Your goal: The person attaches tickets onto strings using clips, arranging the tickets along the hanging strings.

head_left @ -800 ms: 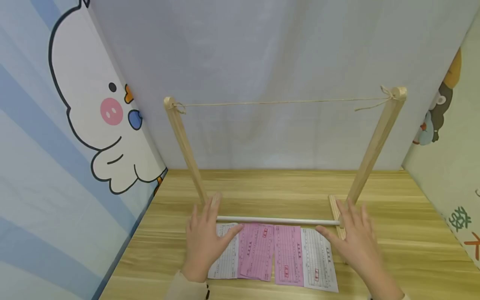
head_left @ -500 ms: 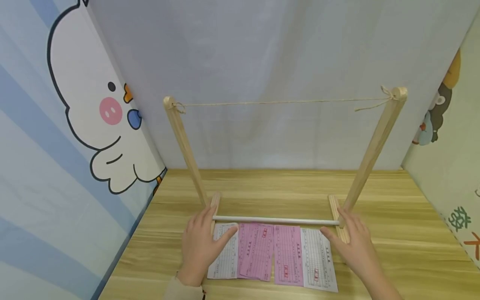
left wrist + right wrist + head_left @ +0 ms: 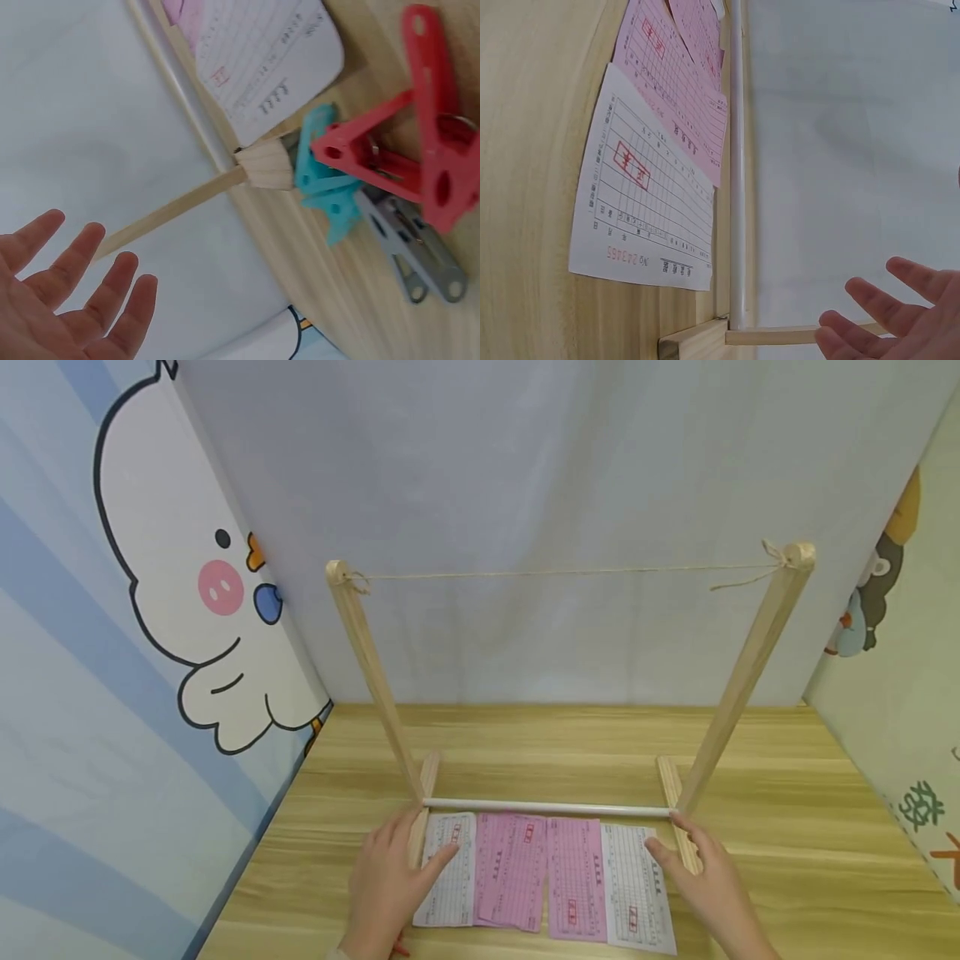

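Note:
My left hand [image 3: 386, 877] is over the left foot of a wooden stand, fingers extended and nothing held, its thumb over a white receipt slip [image 3: 450, 885]. My right hand [image 3: 705, 877], also holding nothing, has its fingers by the stand's right foot [image 3: 686, 847] and its thumb at the edge of another white slip [image 3: 637, 902]. Between them lie pink slips [image 3: 517, 877], some overlapping. In the left wrist view, red clothespins [image 3: 442, 150], a teal clothespin [image 3: 319, 165] and a grey one [image 3: 412, 244] lie by the left foot, mostly hidden by the hand in the head view.
Two wooden posts [image 3: 375, 677] rise from the feet, with a thin string [image 3: 540, 574] tied between their tops. A white rod [image 3: 547, 807] joins them low down, behind the slips. A pale curtain [image 3: 525, 468] hangs behind the wooden table [image 3: 540, 735].
Both hands have drawn back from the stand toward the front of the table, uncovering more of its feet. Stand and slips stay in place.

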Demonstrator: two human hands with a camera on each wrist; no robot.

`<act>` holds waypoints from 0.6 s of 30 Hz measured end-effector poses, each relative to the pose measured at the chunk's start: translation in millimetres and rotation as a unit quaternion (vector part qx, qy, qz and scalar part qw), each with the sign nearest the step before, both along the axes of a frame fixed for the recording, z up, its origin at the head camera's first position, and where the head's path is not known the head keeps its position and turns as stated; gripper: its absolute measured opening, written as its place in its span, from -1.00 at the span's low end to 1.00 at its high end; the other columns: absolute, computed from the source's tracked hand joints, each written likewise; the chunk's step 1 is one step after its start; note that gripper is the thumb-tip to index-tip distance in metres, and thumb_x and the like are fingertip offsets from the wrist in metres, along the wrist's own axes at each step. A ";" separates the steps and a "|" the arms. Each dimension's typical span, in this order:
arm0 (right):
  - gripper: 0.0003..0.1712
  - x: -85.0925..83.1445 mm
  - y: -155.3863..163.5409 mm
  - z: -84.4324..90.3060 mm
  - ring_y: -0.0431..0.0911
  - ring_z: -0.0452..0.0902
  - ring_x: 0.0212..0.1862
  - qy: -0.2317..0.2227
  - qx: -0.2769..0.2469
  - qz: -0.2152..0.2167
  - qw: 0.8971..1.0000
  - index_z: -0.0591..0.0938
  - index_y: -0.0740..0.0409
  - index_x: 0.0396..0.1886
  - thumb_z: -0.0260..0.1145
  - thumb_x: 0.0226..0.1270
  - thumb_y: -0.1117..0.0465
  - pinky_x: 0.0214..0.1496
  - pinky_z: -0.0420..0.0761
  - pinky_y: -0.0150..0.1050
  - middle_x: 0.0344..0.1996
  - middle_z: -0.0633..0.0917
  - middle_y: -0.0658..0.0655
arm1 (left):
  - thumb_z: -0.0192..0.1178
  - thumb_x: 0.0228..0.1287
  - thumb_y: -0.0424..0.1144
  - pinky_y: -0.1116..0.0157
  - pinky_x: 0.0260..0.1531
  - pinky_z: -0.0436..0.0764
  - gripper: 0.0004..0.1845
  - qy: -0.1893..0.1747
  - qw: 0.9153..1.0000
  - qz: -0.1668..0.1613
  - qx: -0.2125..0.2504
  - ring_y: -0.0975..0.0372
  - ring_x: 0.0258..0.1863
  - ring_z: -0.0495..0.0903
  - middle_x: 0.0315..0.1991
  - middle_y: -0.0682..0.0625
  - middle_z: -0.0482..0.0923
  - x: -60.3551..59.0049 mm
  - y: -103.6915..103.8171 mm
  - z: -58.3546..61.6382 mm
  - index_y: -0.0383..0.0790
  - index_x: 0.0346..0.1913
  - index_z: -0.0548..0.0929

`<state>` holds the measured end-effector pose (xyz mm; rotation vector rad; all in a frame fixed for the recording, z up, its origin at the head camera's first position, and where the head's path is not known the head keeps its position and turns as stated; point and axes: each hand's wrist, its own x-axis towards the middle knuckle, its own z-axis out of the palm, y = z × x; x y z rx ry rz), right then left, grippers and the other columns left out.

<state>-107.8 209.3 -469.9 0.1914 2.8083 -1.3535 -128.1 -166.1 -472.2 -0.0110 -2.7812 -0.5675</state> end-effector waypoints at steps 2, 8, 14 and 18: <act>-0.18 1.5 -0.3 -2.5 0.42 0.22 0.36 0.008 -0.004 -0.001 1.000 0.24 0.35 0.46 0.16 0.47 -0.14 0.25 0.31 0.42 0.40 0.27 0.50 | 0.22 0.10 0.44 -0.10 0.04 0.55 -0.15 0.000 1.000 0.002 0.002 -0.09 0.09 0.57 0.17 -0.15 0.59 3.1 -3.2 -2.8 -0.10 0.30 0.53; -0.23 4.4 -0.2 -10.5 0.33 0.37 0.28 0.003 -0.023 -0.011 1.000 0.29 0.38 0.42 0.14 0.51 -0.11 0.25 0.40 0.25 0.32 0.42 0.47 | 0.24 0.08 0.44 -0.12 0.06 0.54 -0.13 -0.024 1.000 0.008 0.011 -0.08 0.14 0.53 0.14 -0.14 0.60 11.4 -12.4 -11.3 -0.13 0.29 0.54; -0.21 7.4 0.2 -19.3 0.26 0.44 0.22 -0.038 -0.039 -0.014 0.998 0.30 0.35 0.42 0.09 0.51 -0.18 0.18 0.49 0.17 0.29 0.46 0.46 | 0.23 0.09 0.45 -0.14 0.09 0.51 -0.14 -0.047 0.998 0.017 0.024 -0.11 0.13 0.53 0.14 -0.14 0.60 17.8 -22.2 -23.6 -0.15 0.27 0.56; -0.20 10.4 -0.3 -25.4 0.20 0.50 0.16 -0.060 -0.040 -0.026 0.997 0.33 0.32 0.41 0.10 0.49 -0.21 0.02 0.59 -0.05 0.27 0.49 0.43 | 0.27 0.10 0.40 -0.16 0.10 0.49 -0.17 -0.059 0.997 0.031 0.031 -0.16 0.14 0.52 0.12 -0.16 0.62 19.9 -28.3 -28.8 -0.15 0.26 0.57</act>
